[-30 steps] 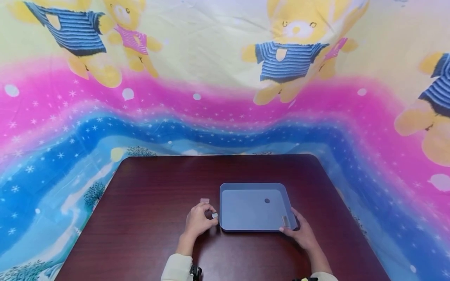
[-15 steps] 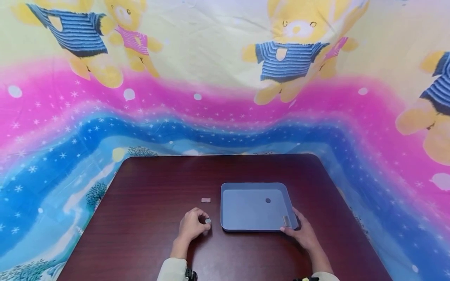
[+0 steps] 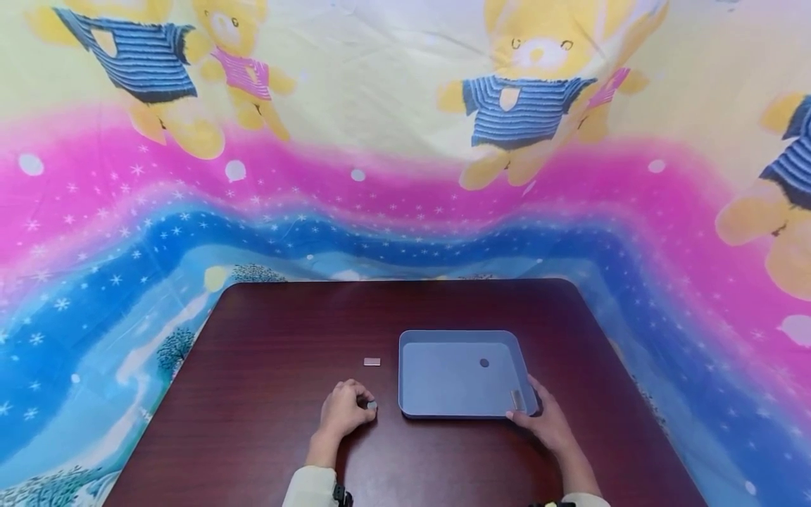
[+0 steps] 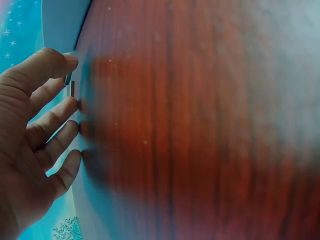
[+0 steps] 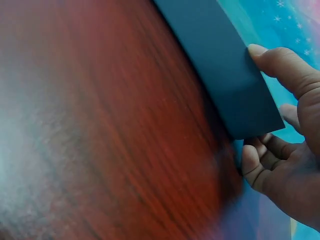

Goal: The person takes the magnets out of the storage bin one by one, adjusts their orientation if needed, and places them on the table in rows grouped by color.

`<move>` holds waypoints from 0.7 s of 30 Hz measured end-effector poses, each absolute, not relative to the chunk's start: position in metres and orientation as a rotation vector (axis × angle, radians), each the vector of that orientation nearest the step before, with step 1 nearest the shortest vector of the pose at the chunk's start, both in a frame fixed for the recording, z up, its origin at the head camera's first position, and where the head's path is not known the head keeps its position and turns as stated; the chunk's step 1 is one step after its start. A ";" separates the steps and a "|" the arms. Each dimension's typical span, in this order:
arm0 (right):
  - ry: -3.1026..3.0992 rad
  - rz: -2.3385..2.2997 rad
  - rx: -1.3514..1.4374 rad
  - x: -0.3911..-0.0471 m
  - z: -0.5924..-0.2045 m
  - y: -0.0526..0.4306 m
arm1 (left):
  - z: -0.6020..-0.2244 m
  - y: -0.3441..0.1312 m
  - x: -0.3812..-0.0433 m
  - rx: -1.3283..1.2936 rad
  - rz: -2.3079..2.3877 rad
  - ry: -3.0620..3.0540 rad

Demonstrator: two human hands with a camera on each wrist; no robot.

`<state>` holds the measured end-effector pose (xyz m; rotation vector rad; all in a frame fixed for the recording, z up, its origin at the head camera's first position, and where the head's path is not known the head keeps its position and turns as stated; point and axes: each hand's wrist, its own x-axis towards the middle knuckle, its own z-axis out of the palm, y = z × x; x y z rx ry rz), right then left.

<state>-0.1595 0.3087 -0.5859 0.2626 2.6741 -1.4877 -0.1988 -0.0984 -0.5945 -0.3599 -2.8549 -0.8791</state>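
Note:
A small, pale round disc (image 3: 372, 405) is pinched between the thumb and index finger of my left hand (image 3: 344, 410), low over the table left of the tray. In the left wrist view the disc (image 4: 68, 79) shows edge-on below the thumb tip, and the other fingertips come down right at the table surface. My right hand (image 3: 548, 422) grips the grey rectangular tray (image 3: 443, 391) at its near right corner. The right wrist view has the thumb on the rim of the tray wall (image 5: 230, 85), other fingers curled at the corner's lower edge.
Inside the tray lie a dark round disc (image 3: 484, 363) and, by the near right corner, a small rectangular piece (image 3: 516, 399). Another small flat rectangle (image 3: 372, 362) lies on the brown table (image 3: 285, 331), left of the tray. A printed cloth (image 3: 393, 190) hangs behind.
My left hand has drawn back from the tray's left side, leftward and toward me, carrying the disc, then lowered slightly. The right hand keeps its place on the tray.

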 end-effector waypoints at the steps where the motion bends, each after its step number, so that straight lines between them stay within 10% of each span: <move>1: 2.675 -1.478 0.263 -0.160 -0.586 0.309 | -0.595 -0.098 -0.199 -0.363 -0.875 -2.855; 21: 2.676 -1.465 0.217 -0.162 -0.587 0.312 | -0.597 -0.096 -0.197 -0.410 -0.893 -2.864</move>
